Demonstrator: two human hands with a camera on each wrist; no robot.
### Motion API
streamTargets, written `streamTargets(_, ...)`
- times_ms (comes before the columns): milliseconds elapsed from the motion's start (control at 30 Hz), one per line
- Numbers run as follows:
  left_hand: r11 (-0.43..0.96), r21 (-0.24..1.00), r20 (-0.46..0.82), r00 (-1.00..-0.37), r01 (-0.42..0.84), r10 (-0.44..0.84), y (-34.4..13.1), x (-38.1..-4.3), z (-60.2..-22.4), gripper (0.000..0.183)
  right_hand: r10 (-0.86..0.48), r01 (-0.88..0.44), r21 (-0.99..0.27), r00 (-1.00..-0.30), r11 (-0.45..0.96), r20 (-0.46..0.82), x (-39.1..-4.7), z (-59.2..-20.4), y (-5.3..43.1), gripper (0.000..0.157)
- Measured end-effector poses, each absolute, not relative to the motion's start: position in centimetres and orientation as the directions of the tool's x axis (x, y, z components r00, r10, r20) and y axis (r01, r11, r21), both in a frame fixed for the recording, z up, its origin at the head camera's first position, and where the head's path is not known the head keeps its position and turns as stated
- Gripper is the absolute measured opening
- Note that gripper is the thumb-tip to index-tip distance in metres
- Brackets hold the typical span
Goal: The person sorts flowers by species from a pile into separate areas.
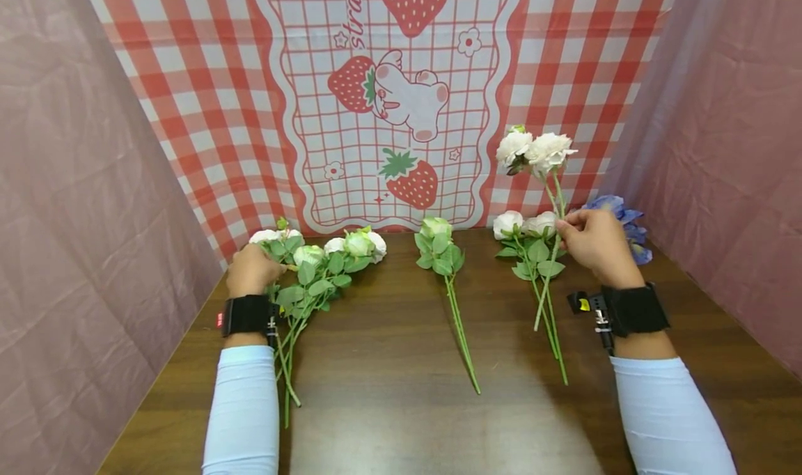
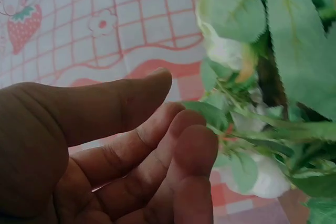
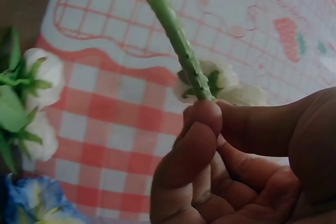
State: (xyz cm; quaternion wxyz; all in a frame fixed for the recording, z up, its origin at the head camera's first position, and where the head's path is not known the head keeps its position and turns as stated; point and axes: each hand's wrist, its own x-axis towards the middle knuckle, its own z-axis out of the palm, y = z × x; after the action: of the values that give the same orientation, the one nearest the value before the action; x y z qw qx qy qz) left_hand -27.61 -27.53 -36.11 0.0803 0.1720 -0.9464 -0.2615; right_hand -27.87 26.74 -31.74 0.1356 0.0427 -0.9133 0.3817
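Your right hand [image 1: 594, 242] pinches the stem of a white spray [image 1: 550, 152] upright over the table [image 1: 395, 363], while your left hand [image 1: 249, 273], loosely curled, holds nothing beside the left bunch [image 1: 305, 271].

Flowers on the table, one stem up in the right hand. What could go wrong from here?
1. The right hand pinches the raised white flowers by a thin stem, so they might twist or slip.
2. In the head view that stem crosses the white roses below; it may snag their leaves.
3. Flowers overlap by the left hand; lifting one could drag others.
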Motion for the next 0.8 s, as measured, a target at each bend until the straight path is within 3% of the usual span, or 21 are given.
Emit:
streamTargets(367, 0.785, 0.497, -0.052, -0.916, -0.370, -0.399, -28.1, -28.2, -36.9, 0.038, -0.058, -0.123, -0.601, -0.990, 0.790, 0.127, -30.8, -35.3, 28.7, 0.033)
streamTargets(633, 0.781, 0.482, -0.062, -0.905, -0.397, -0.421, -28.4, -28.2, -37.1, 0.053, -0.068, -0.046, -0.706, -0.998, 0.707, -0.003, -32.1, -38.0, 28.9, 0.034)
streamTargets(800, 0.773, 0.479, -0.094, -0.899, -0.417, -0.427, -28.6, -28.1, -37.2, 0.043, -0.058, -0.023, -0.747, -0.998, 0.665, -0.020, -32.7, -39.2, 28.9, 0.032)
